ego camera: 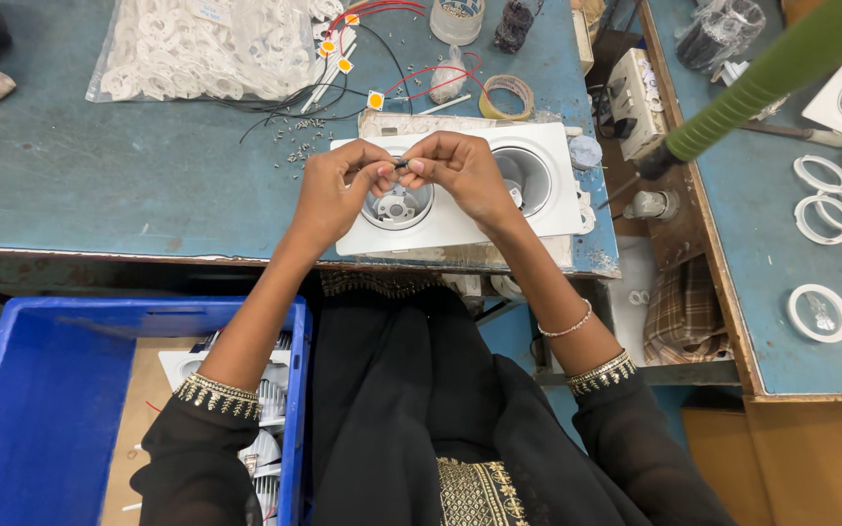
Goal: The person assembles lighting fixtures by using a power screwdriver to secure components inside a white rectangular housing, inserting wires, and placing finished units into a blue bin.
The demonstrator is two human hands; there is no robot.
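left hand [335, 187] and right hand [458, 168] pinch one small dark part [402, 164] between their fingertips; it lies crosswise, directly above the white twin downlight housing [553, 209]'s left cup.

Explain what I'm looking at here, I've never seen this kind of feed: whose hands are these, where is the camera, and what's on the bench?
There is one picture, from a camera worn on the person's head, looking down. No machine: a person in black sleeves works with bare hands.

The left hand and right hand meet at the fingertips and pinch a small dark part between them; it is too small to tell what it is.

Under the hands lies a white fixture with two round openings, on a worn blue bench. Further back are a bag of white rings, red and black wires, loose screws and a tape roll.

At lower left, below the bench, stands a blue crate. At right a second bench carries white rings, and a green hose crosses above it.
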